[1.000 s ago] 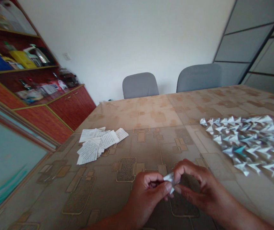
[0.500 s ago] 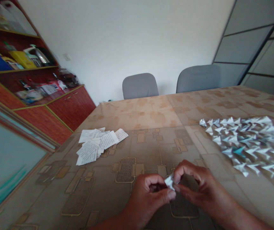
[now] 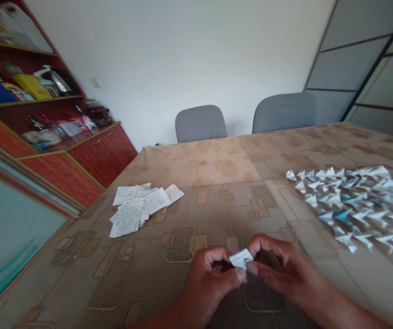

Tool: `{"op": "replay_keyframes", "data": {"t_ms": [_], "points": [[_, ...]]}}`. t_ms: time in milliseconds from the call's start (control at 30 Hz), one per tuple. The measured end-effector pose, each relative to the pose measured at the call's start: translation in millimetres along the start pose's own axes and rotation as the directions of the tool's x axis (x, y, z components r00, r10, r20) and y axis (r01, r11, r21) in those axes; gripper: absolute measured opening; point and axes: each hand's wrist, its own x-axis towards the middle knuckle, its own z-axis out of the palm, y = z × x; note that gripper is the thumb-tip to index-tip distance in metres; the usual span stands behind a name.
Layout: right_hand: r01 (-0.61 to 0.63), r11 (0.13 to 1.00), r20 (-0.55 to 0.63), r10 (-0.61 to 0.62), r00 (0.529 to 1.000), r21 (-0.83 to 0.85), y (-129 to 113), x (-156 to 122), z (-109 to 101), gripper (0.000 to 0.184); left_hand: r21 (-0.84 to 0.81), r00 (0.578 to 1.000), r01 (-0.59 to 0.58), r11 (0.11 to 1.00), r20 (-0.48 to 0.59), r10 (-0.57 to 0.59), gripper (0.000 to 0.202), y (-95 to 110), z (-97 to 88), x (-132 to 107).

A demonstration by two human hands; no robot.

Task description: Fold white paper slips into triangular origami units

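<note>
My left hand [image 3: 210, 283] and my right hand [image 3: 282, 274] meet low in the middle of the view, just above the table. Together they pinch a small folded white paper piece [image 3: 240, 258] between thumbs and fingertips. The fingers of both hands are curled round it. To the left lies a loose pile of small printed paper slips [image 3: 141, 208]. On the right, several folded white paper triangles [image 3: 354, 205] are spread over the table.
The table [image 3: 217, 201] has a brown patterned cover. Two grey chairs [image 3: 201, 122] stand at its far edge. A red-brown cabinet with shelves of boxes and bottles [image 3: 45, 119] fills the left side. Grey panelled doors [image 3: 361, 64] stand at the right.
The paper piece has turned between my fingertips and now lies flatter and slightly higher. Both hands have stayed in almost the same place.
</note>
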Motion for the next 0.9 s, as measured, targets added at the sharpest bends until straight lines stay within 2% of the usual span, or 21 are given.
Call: {"op": "replay_keyframes", "data": {"t_ms": [133, 267, 433, 600, 700, 900], "points": [[-0.07, 0.991, 0.024, 0.068, 0.997, 0.11, 3, -1, 0, 0.027, -0.006, 1.0, 0.0, 1.0, -0.002, 0.0, 0.025, 3, 0.7, 0], [-0.068, 0.986, 0.048, 0.061, 0.997, 0.15, 8, 0, 0, 0.034, -0.014, 1.0, -0.019, 1.0, -0.016, 0.019, 0.025, 1, 1.5, -1], [-0.008, 0.996, 0.003, 0.008, 1.0, 0.094, 13, 2, 2, 0.028, 0.038, 0.999, -0.027, 0.999, -0.026, 0.028, 0.025, 2, 3.9, -4], [-0.067, 0.978, 0.001, 0.069, 0.998, 0.2, 14, 1, 4, 0.029, 0.126, 0.999, -0.043, 0.991, -0.006, 0.044, 0.021, 6, 4.2, -3], [-0.06, 0.978, 0.004, 0.06, 0.998, 0.2, 14, 2, 3, 0.029, 0.163, 0.999, -0.042, 0.986, -0.007, 0.043, 0.022, 5, 3.3, -1], [-0.035, 0.957, 0.04, 0.025, 0.999, 0.288, 19, 6, 4, 0.025, 0.125, 0.996, -0.085, 0.988, 0.007, 0.085, 0.024, 2, 1.2, -1]]}}
